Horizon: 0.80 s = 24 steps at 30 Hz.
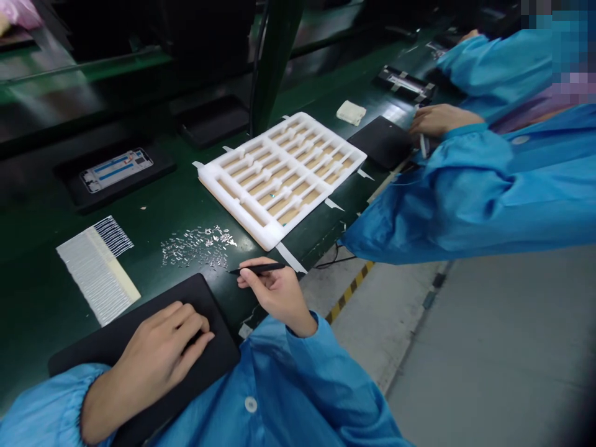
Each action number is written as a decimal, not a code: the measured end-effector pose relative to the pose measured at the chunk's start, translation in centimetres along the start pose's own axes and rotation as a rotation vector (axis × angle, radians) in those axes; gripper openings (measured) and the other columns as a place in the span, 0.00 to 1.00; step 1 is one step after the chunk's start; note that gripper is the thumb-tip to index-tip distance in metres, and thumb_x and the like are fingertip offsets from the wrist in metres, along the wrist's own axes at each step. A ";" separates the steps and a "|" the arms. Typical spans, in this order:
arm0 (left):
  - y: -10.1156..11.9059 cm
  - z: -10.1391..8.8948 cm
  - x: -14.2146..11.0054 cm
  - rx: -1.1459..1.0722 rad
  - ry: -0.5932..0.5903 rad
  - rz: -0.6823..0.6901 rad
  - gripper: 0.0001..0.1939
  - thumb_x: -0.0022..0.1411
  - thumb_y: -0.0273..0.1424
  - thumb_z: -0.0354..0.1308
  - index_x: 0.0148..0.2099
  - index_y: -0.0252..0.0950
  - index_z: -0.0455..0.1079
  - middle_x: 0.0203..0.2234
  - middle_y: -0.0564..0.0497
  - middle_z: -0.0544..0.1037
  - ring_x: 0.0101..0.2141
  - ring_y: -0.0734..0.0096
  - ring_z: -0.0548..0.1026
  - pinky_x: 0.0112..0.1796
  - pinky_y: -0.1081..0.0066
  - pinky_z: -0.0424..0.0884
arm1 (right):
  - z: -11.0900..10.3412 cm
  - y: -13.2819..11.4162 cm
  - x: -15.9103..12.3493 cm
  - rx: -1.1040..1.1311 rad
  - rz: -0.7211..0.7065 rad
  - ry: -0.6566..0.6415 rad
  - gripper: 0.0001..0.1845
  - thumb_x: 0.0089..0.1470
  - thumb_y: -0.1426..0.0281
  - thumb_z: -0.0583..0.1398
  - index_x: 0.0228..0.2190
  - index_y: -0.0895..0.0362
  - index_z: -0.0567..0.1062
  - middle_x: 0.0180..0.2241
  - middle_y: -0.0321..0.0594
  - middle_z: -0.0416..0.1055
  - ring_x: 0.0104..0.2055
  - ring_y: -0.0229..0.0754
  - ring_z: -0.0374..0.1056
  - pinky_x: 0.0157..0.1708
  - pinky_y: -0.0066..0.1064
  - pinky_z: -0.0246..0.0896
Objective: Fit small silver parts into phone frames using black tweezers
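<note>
Green-topped workbench (pixel 37 310), one, running left to far right. Blue smocks, two: the person's own (pixel 288 391) at near, a co-worker's (pixel 479 192) at right. White foam tray (pixel 298 127), one, at bench centre, its slotted rows showing tan backing and no parts that can be made out. Black pads, two: one (pixel 205 329) at near left, one (pixel 382 141) beside the co-worker. Black fixtures, two, one holding a phone-like frame (pixel 116 171) at left. Ribbed white sheet (pixel 95 270), one, at left. Cream foam block (pixel 351 112), one. Small metal parts (pixel 195 245), dozens, uncountable, lying loose between sheet and tray, none seen placed. Left hand (pixel 158 354): fingers slightly spread, resting on the near pad. Right hand (pixel 274 295): thumb and fingers pinching a black pen-shaped tool (pixel 258 269), its tip just beside the parts. Co-worker's hands, two visible, at far right.
</note>
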<state>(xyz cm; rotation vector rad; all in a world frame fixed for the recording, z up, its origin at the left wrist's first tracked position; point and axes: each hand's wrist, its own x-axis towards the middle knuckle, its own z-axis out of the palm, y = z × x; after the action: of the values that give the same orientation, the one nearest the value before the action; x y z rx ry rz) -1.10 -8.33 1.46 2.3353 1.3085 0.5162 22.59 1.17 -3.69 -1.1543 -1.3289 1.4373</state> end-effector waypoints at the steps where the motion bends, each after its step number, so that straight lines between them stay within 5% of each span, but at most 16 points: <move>1: 0.0 0.0 0.0 0.003 0.003 0.004 0.07 0.79 0.31 0.53 0.45 0.38 0.70 0.36 0.53 0.77 0.35 0.69 0.73 0.40 0.68 0.68 | 0.0 0.1 0.0 -0.003 -0.003 0.007 0.20 0.60 0.53 0.70 0.40 0.58 0.83 0.33 0.44 0.83 0.33 0.47 0.84 0.37 0.37 0.85; 24: 0.1 -0.1 0.0 0.003 -0.002 -0.023 0.09 0.78 0.32 0.52 0.44 0.39 0.72 0.35 0.52 0.77 0.34 0.68 0.73 0.36 0.68 0.69 | -0.1 -0.4 -0.2 -0.037 -0.084 -0.031 0.13 0.63 0.59 0.68 0.42 0.56 0.83 0.35 0.43 0.83 0.35 0.44 0.82 0.39 0.36 0.83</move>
<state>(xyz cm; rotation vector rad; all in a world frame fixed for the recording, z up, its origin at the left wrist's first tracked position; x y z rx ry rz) -1.03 -8.35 1.62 2.3195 1.3345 0.5049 22.70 0.99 -3.24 -1.0917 -1.4143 1.3799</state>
